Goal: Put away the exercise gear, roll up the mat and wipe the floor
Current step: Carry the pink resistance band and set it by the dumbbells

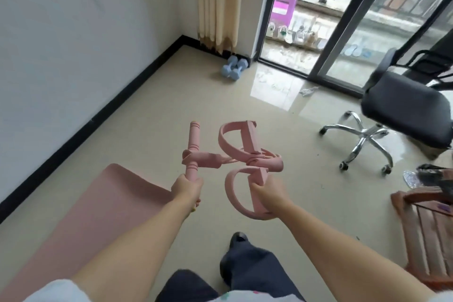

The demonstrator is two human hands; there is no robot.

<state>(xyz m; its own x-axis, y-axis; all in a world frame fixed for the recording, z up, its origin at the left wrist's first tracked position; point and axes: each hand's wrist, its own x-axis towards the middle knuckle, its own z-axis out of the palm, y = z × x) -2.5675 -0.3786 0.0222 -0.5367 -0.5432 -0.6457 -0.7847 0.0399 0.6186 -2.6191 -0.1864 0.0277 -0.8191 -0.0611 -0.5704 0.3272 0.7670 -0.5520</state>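
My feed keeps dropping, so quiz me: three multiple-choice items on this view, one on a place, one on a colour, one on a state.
1. Where do the dumbbells lie?
A. on the office chair
B. on the floor in the corner below the curtain
C. on the mat

2. What colour is the pedal resistance band?
A. pink
B. green
C. black

3. What state is the mat in?
A. rolled up
B. folded in half
C. lying flat, unrolled

Answers:
1 B, they sit by the curtain hem beside the sliding door.
2 A, its handle bar and foot loops are pink, held by the left hand and right hand.
3 C, it lies spread along the wall.
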